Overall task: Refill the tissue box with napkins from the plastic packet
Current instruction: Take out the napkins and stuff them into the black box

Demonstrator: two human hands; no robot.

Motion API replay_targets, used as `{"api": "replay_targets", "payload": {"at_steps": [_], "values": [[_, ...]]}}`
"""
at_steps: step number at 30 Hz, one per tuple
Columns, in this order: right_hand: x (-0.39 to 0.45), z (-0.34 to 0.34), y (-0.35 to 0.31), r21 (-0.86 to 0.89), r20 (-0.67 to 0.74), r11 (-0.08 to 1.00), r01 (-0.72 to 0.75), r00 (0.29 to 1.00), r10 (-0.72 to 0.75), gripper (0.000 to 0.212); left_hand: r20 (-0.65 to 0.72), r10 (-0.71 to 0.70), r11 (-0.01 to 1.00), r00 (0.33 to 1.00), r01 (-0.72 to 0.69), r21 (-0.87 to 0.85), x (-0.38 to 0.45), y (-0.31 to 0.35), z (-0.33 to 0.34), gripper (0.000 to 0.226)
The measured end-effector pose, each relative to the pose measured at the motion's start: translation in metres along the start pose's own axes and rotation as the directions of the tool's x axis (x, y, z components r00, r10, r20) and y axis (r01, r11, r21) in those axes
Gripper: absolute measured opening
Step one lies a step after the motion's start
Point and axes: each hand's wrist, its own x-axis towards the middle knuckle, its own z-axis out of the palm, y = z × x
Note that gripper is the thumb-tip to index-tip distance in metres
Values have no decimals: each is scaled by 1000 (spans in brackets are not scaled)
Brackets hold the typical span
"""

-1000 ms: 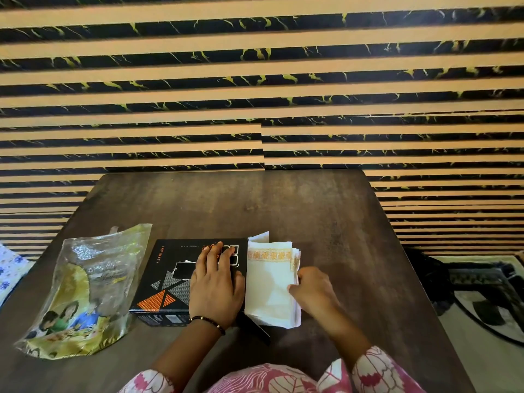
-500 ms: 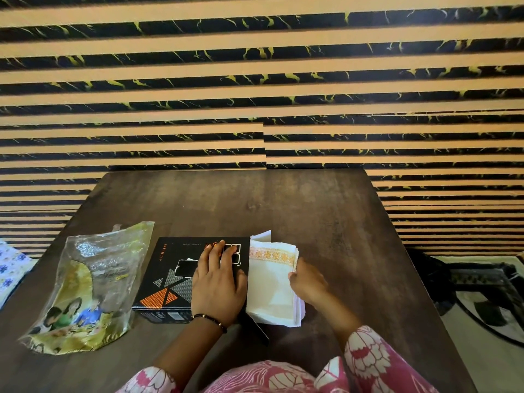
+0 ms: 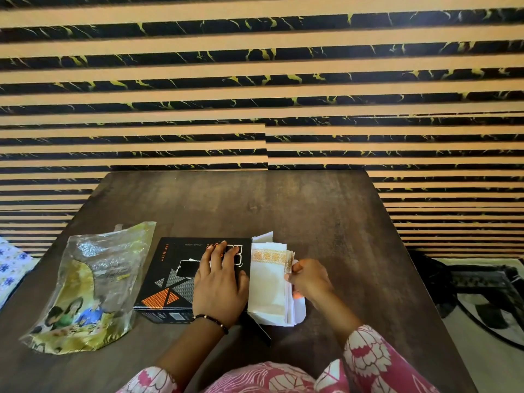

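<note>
A black tissue box [image 3: 170,276] with orange and grey triangles lies flat on the brown table [image 3: 283,211]. My left hand [image 3: 219,282] rests palm-down on the box's right half, fingers spread. A stack of white napkins [image 3: 268,287] with an orange patterned band sticks out of the box's right end. My right hand [image 3: 310,279] pinches the right edge of that stack. The plastic packet [image 3: 90,287], clear with a printed picture, lies flat and looks empty to the left of the box.
A striped black-and-tan wall stands behind the table. A floral cloth [image 3: 11,265] shows at the far left. A patterned rug [image 3: 482,302] covers the floor to the right. The table's far half holds nothing.
My right hand has moved up along the napkin stack's right edge, from the lower part to near the orange band. The left hand stays on the box.
</note>
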Motion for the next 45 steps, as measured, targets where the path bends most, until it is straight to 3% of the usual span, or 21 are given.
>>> {"api": "replay_targets", "payload": {"at_steps": [2, 5, 9, 11, 15, 22, 25, 28, 33, 39, 45], "values": [[-1, 6, -7, -82, -22, 995, 48, 998, -50, 9, -1, -1, 1000, 1000, 1, 3, 0, 1, 0, 64], [3, 19, -17, 28, 26, 996, 85, 996, -85, 23, -4, 15, 1000, 1000, -15, 13, 0, 1, 0, 61], [6, 29, -13, 238, 132, 971, 30, 989, -63, 6, 0, 27, 1000, 1000, -27, 11, -2, -1, 1, 59], [5, 25, -4, 314, 159, 949, -38, 987, -13, 12, 2, 32, 999, 999, -32, 11, -4, -2, 0, 59], [0, 23, 8, 345, 255, 931, -118, 967, 28, 6, -9, 45, 999, 999, -45, 6, -4, -3, 0, 56], [-11, 45, -4, 425, 384, 900, -93, 919, -87, 30, 24, 69, 997, 997, -68, -22, -4, -3, 0, 60], [-13, 44, -1, 475, 393, 873, -112, 914, -97, 26, 70, 97, 974, 993, -80, -210, -1, -8, -13, 59], [-9, 36, 12, 580, 326, 800, -154, 944, -54, 23, 69, -21, 903, 997, 48, -427, 6, -23, -34, 40], [-10, 36, 17, 641, 317, 747, -175, 947, -50, 22, -147, -262, 954, 954, 233, -187, 10, -63, -44, 25], [-10, 58, -2, 464, 299, 884, -51, 949, -102, 31, -162, -200, 978, 966, 206, 19, 1, -62, -32, 54], [-8, 69, -22, 480, 457, 876, -45, 865, -206, 35, -128, -192, 980, 973, 198, 32, 6, -67, -31, 60]]}}
